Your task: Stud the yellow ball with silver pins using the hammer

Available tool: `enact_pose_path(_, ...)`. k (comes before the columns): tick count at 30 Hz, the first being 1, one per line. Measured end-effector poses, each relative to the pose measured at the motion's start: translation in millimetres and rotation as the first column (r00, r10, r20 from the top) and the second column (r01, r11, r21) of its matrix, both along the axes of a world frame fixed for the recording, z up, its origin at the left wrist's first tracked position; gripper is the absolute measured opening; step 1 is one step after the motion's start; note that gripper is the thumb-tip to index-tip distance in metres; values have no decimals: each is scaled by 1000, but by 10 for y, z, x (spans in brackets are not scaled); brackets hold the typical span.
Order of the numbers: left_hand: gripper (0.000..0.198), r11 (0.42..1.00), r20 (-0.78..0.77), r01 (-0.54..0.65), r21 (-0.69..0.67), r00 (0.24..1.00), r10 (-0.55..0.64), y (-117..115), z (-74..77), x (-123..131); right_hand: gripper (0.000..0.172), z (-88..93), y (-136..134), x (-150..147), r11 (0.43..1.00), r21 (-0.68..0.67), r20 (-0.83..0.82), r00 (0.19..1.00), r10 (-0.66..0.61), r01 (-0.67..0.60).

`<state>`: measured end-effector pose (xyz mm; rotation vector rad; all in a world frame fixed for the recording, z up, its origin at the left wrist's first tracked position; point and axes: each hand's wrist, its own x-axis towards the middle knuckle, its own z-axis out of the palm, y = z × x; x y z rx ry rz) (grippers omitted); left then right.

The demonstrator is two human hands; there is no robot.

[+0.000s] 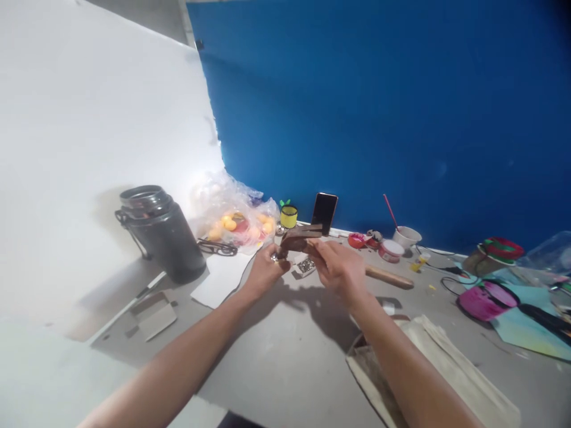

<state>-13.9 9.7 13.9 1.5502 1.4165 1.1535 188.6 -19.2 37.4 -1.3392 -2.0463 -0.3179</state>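
Observation:
My right hand [341, 267] is closed around a hammer [388, 277]. The hammer's wooden handle sticks out to the right beyond my fist, and its dark brown metal head lies to the left, over the fingers of my left hand [266, 270]. That left hand is closed, with its fingertips close under the hammer head. Something small and silvery shows at its fingers, too small to name. Between the two hands, a small open box [306, 266] of tiny shiny metal pieces sits on the table [281, 351].
On the left stand a dark wide-mouthed flask [163, 238], a flattened carton [154, 315] and white paper [223, 276]. Behind are a bag of orange balls [236, 223], glasses [218, 248] and a leaning phone [325, 211]. At right lie a cloth bag [446, 368] and pink tape [486, 302].

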Motion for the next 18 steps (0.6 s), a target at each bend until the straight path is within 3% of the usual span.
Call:
enact_pose_path(4,18,1000,-10,-28,-9,1000,27,8,-17,-18,35,35,-38,-29,999,43,-30,1000,-6,7)
enact_pose_path(10,17,999,-15,26,46,1000,-25,21,-20,-27,33,18,-2,-25,999,-45,21,1000,-20,21)
enact_pose_path(14,24,995,54,91,41,994,-93,-42,50,-9,33,22,97,126,981,-67,-45,981,-188,185)
enact_pose_path(18,33,953,232,301,19,926,-297,-130,97,12,28,-78,283,350,886,-287,12,926,-377,364)
